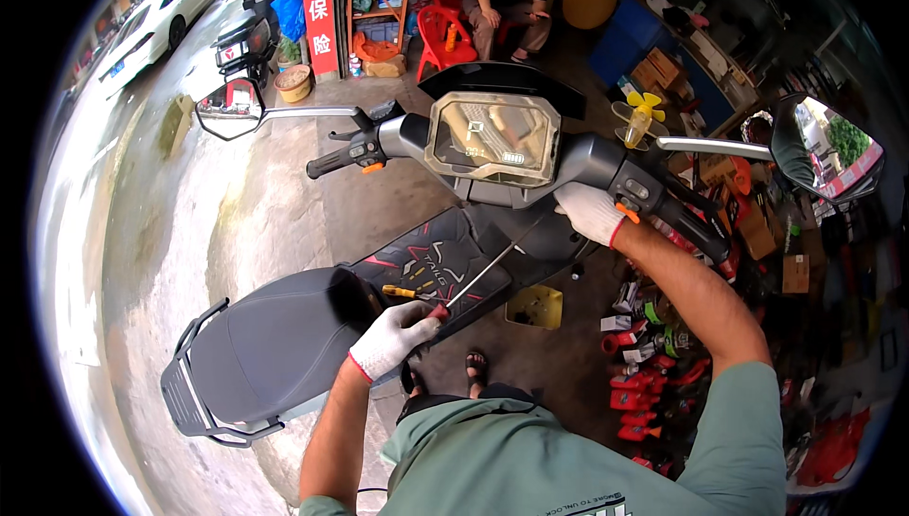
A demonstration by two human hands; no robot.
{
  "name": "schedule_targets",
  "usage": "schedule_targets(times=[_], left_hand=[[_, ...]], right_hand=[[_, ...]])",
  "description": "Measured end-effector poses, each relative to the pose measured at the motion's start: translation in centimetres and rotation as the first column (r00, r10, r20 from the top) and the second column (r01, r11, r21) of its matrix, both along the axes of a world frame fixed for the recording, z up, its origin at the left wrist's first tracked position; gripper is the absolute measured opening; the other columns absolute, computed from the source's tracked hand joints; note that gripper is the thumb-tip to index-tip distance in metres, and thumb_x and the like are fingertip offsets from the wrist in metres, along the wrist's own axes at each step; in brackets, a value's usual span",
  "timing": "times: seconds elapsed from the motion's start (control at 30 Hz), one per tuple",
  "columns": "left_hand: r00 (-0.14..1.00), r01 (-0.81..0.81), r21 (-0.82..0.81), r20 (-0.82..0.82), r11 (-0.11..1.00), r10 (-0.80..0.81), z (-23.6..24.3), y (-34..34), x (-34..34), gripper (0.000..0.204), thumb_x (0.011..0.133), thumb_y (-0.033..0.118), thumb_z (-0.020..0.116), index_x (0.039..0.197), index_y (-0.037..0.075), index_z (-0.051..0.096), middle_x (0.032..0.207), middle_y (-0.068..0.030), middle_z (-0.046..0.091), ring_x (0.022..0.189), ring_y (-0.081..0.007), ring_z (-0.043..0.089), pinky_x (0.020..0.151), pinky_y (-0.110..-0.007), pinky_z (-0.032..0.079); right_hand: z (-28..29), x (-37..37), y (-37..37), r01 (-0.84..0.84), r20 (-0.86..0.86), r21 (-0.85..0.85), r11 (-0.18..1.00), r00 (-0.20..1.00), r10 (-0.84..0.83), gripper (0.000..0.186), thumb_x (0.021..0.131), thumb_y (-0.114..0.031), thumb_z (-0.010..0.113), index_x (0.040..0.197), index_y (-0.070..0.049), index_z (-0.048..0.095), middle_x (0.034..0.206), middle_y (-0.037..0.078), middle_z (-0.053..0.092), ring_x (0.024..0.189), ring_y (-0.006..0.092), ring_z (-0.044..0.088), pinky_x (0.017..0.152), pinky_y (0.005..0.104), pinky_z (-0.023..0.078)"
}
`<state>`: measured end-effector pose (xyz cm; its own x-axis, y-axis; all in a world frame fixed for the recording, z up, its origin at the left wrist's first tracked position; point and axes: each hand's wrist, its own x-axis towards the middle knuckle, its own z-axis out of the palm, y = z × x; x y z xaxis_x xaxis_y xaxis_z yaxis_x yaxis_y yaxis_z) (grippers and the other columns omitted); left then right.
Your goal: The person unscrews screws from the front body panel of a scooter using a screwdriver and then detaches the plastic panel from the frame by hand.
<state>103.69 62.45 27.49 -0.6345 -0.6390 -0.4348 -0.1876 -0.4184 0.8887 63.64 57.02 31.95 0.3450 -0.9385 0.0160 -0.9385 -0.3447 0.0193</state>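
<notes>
Head view: scooter [265, 346], boxes [757, 232] and red containers [636, 400] crowding the floor [454, 402] at right, yellow-handled tool [398, 291] on the footboard [405, 260]; left hand [390, 336], fingers wrapped round the red handle of a screwdriver [481, 275], shaft slanting over the footboard toward the column [542, 240]. Screwdriver tip hard to make out; right hand [589, 215] at the column, fingertips hidden, grip cannot be told. Yellow bin [533, 324] beside scooter, small contents indistinct.

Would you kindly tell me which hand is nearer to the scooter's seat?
Left. The left hand is near the front end of the seat; the right hand is farther forward, by the right handlebar.
</notes>
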Motion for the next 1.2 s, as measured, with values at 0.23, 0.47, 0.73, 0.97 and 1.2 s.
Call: schedule_targets(times=[0.23, 0.47, 0.73, 0.97, 1.2], left_hand=[[1.000, 0.003, -0.011, -0.026, 1.000, -0.003, -0.9, 0.4, -0.1, 0.030, 0.097, 0.027, 0.062, 0.110, -0.001, 0.064, 0.080, 0.0011, 0.058, 0.069, -0.0067, 0.055, 0.060, -0.025, 0.048], [0.999, 0.033, 0.027, -0.038, 0.999, -0.031, -1.7, 0.7, -0.2, 0.036, 0.097, 0.028, 0.063, 0.117, -0.002, 0.062, 0.083, 0.0017, 0.057, 0.069, -0.0060, 0.055, 0.061, -0.024, 0.047], [0.998, 0.044, -0.003, -0.038, 0.999, -0.044, -1.1, 1.3, -0.3, 0.029, 0.098, 0.028, 0.061, 0.111, 0.001, 0.063, 0.077, 0.0022, 0.057, 0.068, -0.0055, 0.055, 0.060, -0.024, 0.046], [0.997, 0.029, -0.074, -0.071, 0.997, -0.034, -2.3, 1.7, -0.2, 0.027, 0.098, 0.027, 0.060, 0.105, 0.002, 0.063, 0.077, 0.0020, 0.057, 0.068, -0.0054, 0.055, 0.061, -0.024, 0.046], [0.994, 0.046, -0.120, -0.090, 0.992, -0.057, -2.4, 2.0, -0.6, 0.027, 0.098, 0.027, 0.059, 0.106, 0.001, 0.063, 0.078, 0.0021, 0.057, 0.068, -0.0055, 0.055, 0.061, -0.024, 0.046]], right_hand=[[1.3, 0.4, -0.5, -0.009, -0.142, 0.145, 0.989, 0.989, 0.029, 0.025, 0.089, -0.020, 0.063, 0.100, 0.002, 0.057, 0.102, 0.024, 0.062, 0.099, 0.0440, 0.059, 0.084, 0.0488, 0.049], [1.9, 0.9, 0.6, 0.208, 0.024, 0.155, 0.966, 0.976, -0.214, 0.025, 0.089, -0.016, 0.062, 0.106, 0.002, 0.059, 0.104, 0.024, 0.063, 0.102, 0.0445, 0.058, 0.087, 0.0489, 0.048], [1.8, 0.5, -0.1, -0.009, -0.144, 0.074, 0.997, 0.989, 0.019, 0.023, 0.090, -0.018, 0.061, 0.099, 0.003, 0.058, 0.093, 0.025, 0.063, 0.093, 0.0446, 0.059, 0.082, 0.0512, 0.047], [2.9, 2.9, -0.3, 0.142, -0.385, 0.152, 0.978, 0.920, -0.074, 0.025, 0.088, -0.019, 0.063, 0.101, 0.002, 0.060, 0.096, 0.023, 0.065, 0.096, 0.0422, 0.062, 0.087, 0.0500, 0.049], [3.0, 1.8, -0.1, 0.007, -0.334, 0.122, 0.993, 0.942, 0.034, 0.018, 0.088, -0.016, 0.061, 0.096, 0.000, 0.059, 0.097, 0.023, 0.065, 0.097, 0.0413, 0.062, 0.085, 0.0511, 0.048]])
